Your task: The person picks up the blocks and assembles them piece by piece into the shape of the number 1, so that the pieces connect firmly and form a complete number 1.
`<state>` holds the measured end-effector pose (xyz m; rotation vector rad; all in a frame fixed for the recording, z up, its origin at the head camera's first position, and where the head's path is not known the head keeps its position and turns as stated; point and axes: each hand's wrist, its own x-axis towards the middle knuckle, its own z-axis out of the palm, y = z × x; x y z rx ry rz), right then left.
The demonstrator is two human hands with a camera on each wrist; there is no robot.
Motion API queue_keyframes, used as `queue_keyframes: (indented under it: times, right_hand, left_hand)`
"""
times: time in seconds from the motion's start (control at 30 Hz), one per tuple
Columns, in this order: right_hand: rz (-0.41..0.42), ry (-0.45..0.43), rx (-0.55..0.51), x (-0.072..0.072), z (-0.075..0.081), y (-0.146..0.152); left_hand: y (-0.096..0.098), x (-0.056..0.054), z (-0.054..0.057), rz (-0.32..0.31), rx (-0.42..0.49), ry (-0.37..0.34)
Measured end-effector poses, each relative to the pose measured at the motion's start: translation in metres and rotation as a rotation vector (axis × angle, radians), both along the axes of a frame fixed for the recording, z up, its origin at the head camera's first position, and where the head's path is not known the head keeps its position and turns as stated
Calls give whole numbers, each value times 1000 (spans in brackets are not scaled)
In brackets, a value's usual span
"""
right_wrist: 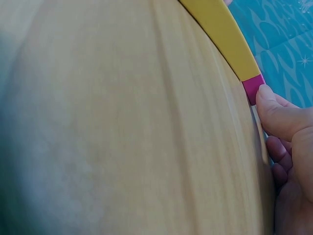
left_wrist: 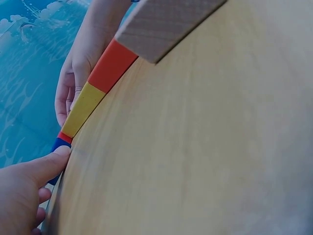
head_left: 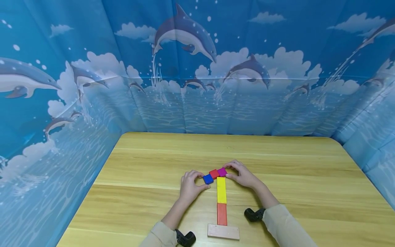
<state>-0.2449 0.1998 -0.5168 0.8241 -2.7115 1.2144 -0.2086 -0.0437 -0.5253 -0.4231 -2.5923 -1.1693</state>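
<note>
My left hand [head_left: 189, 187] pinches a blue block [head_left: 208, 179] between thumb and fingers. On the other side, my right hand [head_left: 245, 175] has thumb and fingers on a magenta block [head_left: 222, 172], also seen under the thumb in the right wrist view. Between these two lies a red block [head_left: 214, 174], so the three make a slanting row. Just below the row runs a long yellow block [head_left: 221, 190], and an orange-red block [head_left: 222, 214] continues the line toward me. A pale wooden block [head_left: 223, 232] lies crosswise at the near end.
The blocks lie on a wood-grain table [head_left: 139, 164]. A blue curtain [head_left: 197, 113] with dolphins hangs along its back and sides. Black wrist devices [head_left: 186, 238] are strapped at both sleeves.
</note>
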Motion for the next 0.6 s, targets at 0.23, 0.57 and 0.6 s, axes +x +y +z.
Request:
queue_keyframes:
  times: [0.23,0.57,0.6]
  right_hand:
    - [3,-2,-18,1,0,1]
    - [-25,-72,-113,1,1,0]
    - [-34,-89,-127,1,2,-1]
  left_hand:
    - [0,-1,-1,-6,-3,-14]
    - [-11,-3,3,-136,145,-101]
    - [-13,-3,5,-153,166,-115]
